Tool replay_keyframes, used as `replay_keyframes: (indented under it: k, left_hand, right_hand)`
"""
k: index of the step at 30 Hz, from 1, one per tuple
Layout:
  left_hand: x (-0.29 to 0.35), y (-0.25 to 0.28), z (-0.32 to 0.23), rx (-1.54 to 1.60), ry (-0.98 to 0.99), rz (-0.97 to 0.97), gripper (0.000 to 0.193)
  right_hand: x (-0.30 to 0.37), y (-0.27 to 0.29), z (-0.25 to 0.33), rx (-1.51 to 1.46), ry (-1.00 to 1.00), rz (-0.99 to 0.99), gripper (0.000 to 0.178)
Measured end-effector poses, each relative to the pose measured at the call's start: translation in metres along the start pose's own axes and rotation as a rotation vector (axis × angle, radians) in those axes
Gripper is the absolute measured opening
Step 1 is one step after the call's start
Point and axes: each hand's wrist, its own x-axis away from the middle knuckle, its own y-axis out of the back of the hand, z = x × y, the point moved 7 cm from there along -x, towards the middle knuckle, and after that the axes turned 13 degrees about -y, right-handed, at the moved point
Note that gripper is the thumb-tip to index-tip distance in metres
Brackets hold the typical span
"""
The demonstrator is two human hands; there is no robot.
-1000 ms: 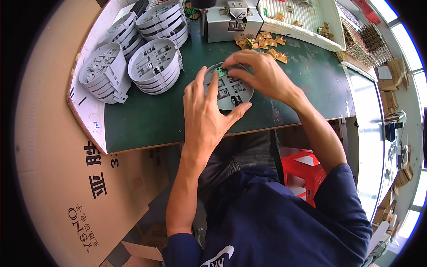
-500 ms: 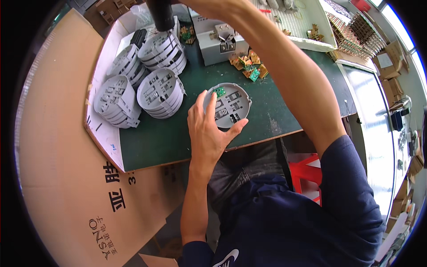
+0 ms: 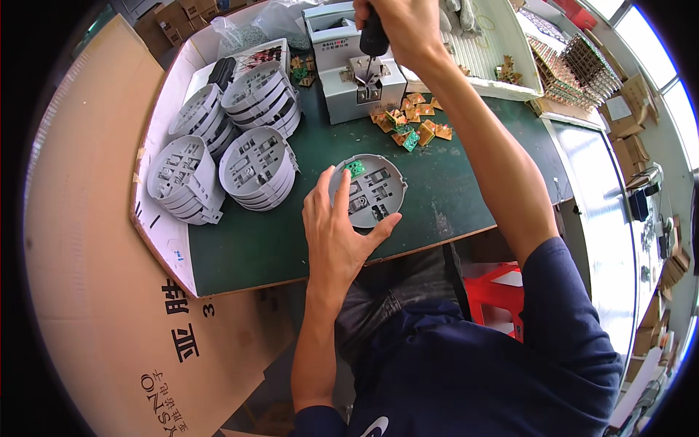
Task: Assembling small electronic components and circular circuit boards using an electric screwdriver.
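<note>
A round grey plastic housing [image 3: 392, 202] lies on the green worktable, its inside facing up. My left hand [image 3: 331, 237] grips it, thumb on the near rim and fingers over the left side. A forefinger rests by a small green circuit board [image 3: 355, 168] inside the housing. Farther back, my right hand [image 3: 411, 33] is wrapped round a black power screwdriver [image 3: 373, 36], held upright. Its thin bit points down into the metal pickup of a grey screw feeder [image 3: 338, 91]; whether a screw is on the tip is too small to tell.
Stacks of similar grey housings [image 3: 256, 164] stand at the left inside a white-walled edge [image 3: 164, 226]. Loose small circuit boards [image 3: 419, 120] lie right of the feeder. A white foam tray [image 3: 502, 89] is behind them. A red stool [image 3: 495, 291] stands below the table.
My right hand has brought the screwdriver rightward from above the housing stacks to the screw feeder. My left hand stays on the housing. The whole view has shifted slightly.
</note>
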Motion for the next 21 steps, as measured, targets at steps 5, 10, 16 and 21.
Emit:
replay_keyframes:
  k: [5,10,16,21]
  left_hand:
    - [-0.002,-0.001,-0.001,0.0,0.007,0.009,0.091]
    - [0.0,-0.001,0.001,-0.026,0.001,-0.003,0.091]
    - [-0.002,0.0,-0.002,-0.045,-0.025,-0.007,0.089]
    - [-0.002,0.0,-0.002,-0.053,-0.016,-0.012,0.089]
  right_hand:
    - [-0.003,-0.005,-0.007,0.122,0.003,0.028,0.021]
    - [0.034,-0.013,-0.003,0.0,-0.134,0.164,0.026]
    - [0.071,-0.042,-0.013,0.019,-0.179,0.387,0.046]
    - [0.087,-0.036,-0.012,-0.107,-0.242,0.283,0.042]
